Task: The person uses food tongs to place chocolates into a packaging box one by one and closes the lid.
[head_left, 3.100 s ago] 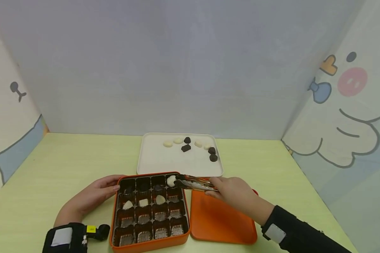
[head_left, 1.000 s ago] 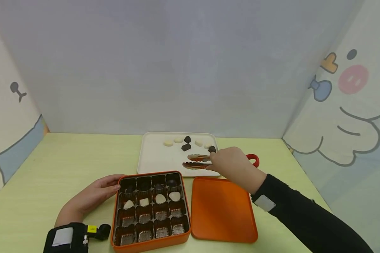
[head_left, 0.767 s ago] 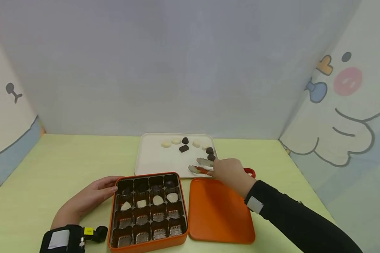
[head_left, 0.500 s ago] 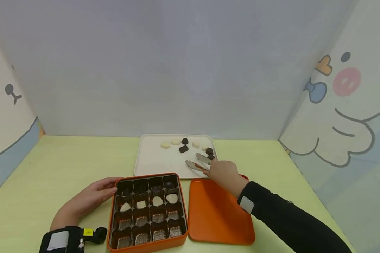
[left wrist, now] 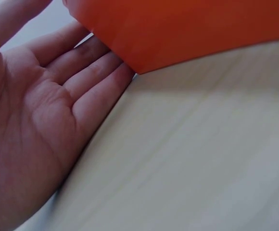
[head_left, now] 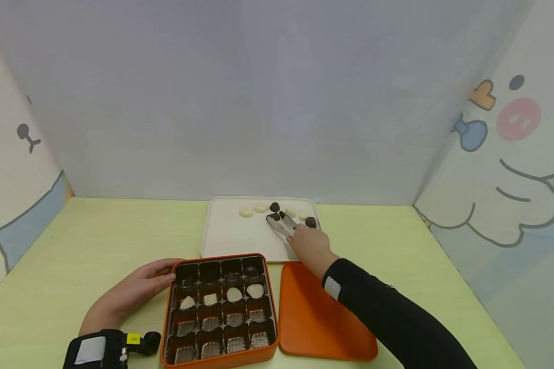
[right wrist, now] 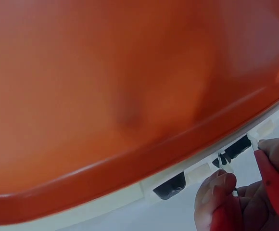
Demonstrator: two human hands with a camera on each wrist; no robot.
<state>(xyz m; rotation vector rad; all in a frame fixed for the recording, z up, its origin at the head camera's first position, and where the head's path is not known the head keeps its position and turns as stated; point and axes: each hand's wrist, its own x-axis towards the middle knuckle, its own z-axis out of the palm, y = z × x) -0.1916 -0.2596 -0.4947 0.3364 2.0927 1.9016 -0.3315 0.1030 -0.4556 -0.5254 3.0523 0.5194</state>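
My right hand (head_left: 310, 247) grips a pair of tongs (head_left: 279, 227) with red handles (right wrist: 273, 185). The tongs' tips are spread at either side of a dark angular chocolate (head_left: 273, 217) on the white tray (head_left: 231, 238). My left hand (head_left: 136, 287) rests against the back left corner of an orange box (head_left: 221, 362). Its fingers (left wrist: 98, 96) lie straight along the box's side in the left wrist view. The box's divided insert holds dark chocolates in its back row and white chocolates (head_left: 234, 294) in the second row.
An orange lid (head_left: 325, 328) lies right of the box, under my right forearm. Other white chocolates (head_left: 246, 212) and dark chocolates (head_left: 311, 222) sit on the tray. A grey wall (head_left: 277, 102) stands behind the table, with printed panels at both sides.
My right hand has taken the tongs from the tray's front right, leftward and away from me, to the dark angular chocolate. Earlier, a white chocolate went into the box. My left hand stays put.
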